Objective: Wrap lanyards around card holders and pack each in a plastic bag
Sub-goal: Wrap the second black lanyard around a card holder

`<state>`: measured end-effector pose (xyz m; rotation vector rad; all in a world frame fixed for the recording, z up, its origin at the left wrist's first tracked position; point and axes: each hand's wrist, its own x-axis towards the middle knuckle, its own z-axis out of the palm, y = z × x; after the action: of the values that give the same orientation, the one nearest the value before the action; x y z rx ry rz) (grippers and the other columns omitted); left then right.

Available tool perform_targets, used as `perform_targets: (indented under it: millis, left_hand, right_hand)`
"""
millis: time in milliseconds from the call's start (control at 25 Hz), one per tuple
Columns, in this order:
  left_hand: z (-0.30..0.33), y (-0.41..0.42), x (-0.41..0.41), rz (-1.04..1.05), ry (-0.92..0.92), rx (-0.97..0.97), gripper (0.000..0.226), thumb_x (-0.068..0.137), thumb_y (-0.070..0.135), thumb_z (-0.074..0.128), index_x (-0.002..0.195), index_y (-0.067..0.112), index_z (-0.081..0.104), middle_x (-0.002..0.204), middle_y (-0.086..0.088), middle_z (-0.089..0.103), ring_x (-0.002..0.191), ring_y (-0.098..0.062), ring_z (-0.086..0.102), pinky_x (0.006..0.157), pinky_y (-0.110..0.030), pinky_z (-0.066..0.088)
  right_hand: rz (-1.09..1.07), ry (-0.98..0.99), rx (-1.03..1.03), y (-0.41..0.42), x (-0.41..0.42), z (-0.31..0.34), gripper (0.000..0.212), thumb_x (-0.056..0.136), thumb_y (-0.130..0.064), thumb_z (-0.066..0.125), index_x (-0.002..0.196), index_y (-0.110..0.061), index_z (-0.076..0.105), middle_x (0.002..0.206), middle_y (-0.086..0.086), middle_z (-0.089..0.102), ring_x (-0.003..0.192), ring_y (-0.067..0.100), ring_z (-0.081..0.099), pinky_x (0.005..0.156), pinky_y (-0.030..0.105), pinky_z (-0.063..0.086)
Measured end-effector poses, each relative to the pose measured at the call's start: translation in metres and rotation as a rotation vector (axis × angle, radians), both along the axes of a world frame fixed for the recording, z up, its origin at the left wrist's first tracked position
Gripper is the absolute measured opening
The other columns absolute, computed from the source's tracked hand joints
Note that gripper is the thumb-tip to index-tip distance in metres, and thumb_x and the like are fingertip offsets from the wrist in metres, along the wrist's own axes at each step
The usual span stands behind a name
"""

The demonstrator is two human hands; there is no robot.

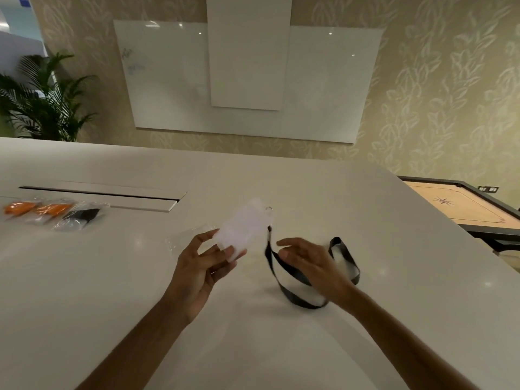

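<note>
Left hand pinches one card holder; right hand hovers loose-fingered over one black lanyard.
Three packed bags lie far left: two orange, one black.

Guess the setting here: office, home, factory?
Probably an office meeting or break room. A wide glass whiteboard hangs on the wallpapered wall, the long white table has a cable hatch, and a carrom board stands at the right beside it.

Left hand pinching card holder, right hand over black lanyard, white table
</note>
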<state>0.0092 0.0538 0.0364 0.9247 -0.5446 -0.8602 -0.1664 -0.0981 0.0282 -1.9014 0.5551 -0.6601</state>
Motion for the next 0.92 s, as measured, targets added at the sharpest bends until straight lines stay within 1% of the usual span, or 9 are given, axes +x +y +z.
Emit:
perform_targets:
  millis: [80,160,280,360,480,600,720,800,920]
  left_hand:
    - [0.002,0.002,-0.005,0.045,-0.009,-0.017,0.047,0.066,0.006,0.073,0.109,0.013,0.056,0.102,-0.013,0.073,0.092,-0.032,0.071,0.061,-0.021,0.055]
    - [0.002,0.003,-0.008,0.089,-0.038,-0.011,0.042,0.072,0.002,0.07,0.109,0.013,0.055,0.102,-0.013,0.073,0.091,-0.033,0.071,0.062,-0.022,0.056]
    - [0.003,0.004,-0.009,0.13,-0.104,-0.003,0.043,0.075,0.002,0.07,0.113,0.011,0.052,0.102,-0.013,0.073,0.089,-0.035,0.071,0.063,-0.025,0.056]
    - [0.006,0.004,-0.009,0.154,-0.151,-0.001,0.045,0.075,0.003,0.071,0.115,0.011,0.051,0.103,-0.012,0.073,0.088,-0.036,0.071,0.064,-0.026,0.056]
    - [0.008,0.004,-0.01,0.188,-0.196,-0.011,0.046,0.074,0.004,0.072,0.115,0.01,0.052,0.106,-0.013,0.072,0.087,-0.036,0.071,0.064,-0.029,0.057]
    - [0.012,0.002,-0.007,0.314,-0.313,0.01,0.05,0.067,0.004,0.078,0.11,0.01,0.053,0.11,-0.014,0.068,0.09,-0.027,0.071,0.064,-0.033,0.058]
    - [0.02,-0.002,-0.002,0.48,-0.562,0.058,0.051,0.067,0.0,0.082,0.108,0.012,0.053,0.109,-0.006,0.066,0.09,-0.007,0.069,0.059,-0.031,0.059]
    - [0.027,-0.004,0.0,0.536,-0.811,0.094,0.049,0.071,0.003,0.08,0.11,0.015,0.053,0.095,0.01,0.066,0.077,0.004,0.068,0.056,-0.026,0.058]
    - [0.032,-0.008,0.004,0.528,-1.223,0.12,0.041,0.08,0.009,0.073,0.116,0.02,0.057,0.083,0.013,0.066,0.068,-0.004,0.069,0.058,-0.023,0.057]
  right_hand:
    - [0.026,0.109,-0.016,0.008,0.01,-0.005,0.021,0.092,-0.038,0.063,0.109,-0.027,0.068,0.107,-0.009,0.071,0.105,0.0,0.063,0.097,0.028,0.048]
    - [0.016,0.092,0.012,0.017,0.02,-0.006,0.025,0.093,-0.038,0.06,0.113,-0.023,0.066,0.113,-0.012,0.068,0.11,0.0,0.06,0.097,0.026,0.046]
    - [-0.065,0.076,-0.024,0.029,0.034,-0.003,0.052,0.092,-0.045,0.06,0.137,-0.024,0.044,0.132,-0.016,0.051,0.127,0.001,0.045,0.099,0.023,0.035]
    - [-0.087,0.079,-0.102,0.037,0.044,-0.001,0.065,0.09,-0.047,0.062,0.144,-0.025,0.033,0.137,-0.018,0.042,0.127,-0.001,0.038,0.102,0.023,0.032]
    - [-0.079,-0.026,-0.141,0.045,0.057,0.0,0.039,0.092,-0.035,0.063,0.127,-0.019,0.055,0.119,-0.01,0.067,0.107,0.008,0.061,0.096,0.034,0.05]
    - [-0.1,-0.074,-0.13,0.055,0.058,-0.001,0.019,0.1,-0.021,0.052,0.115,-0.017,0.061,0.094,-0.003,0.073,0.084,0.012,0.068,0.082,0.032,0.056]
    - [-0.046,-0.013,-0.118,0.066,0.051,0.003,0.024,0.102,-0.016,0.04,0.11,-0.015,0.063,0.082,-0.004,0.071,0.072,0.012,0.067,0.074,0.034,0.057]
    - [-0.007,0.082,-0.124,0.072,0.044,0.015,0.023,0.102,-0.017,0.039,0.102,-0.015,0.063,0.074,-0.004,0.068,0.064,0.011,0.065,0.067,0.031,0.055]
    - [0.071,0.211,-0.197,0.075,0.031,0.046,0.018,0.099,-0.021,0.046,0.091,-0.016,0.061,0.068,-0.003,0.063,0.056,0.015,0.06,0.059,0.031,0.049]
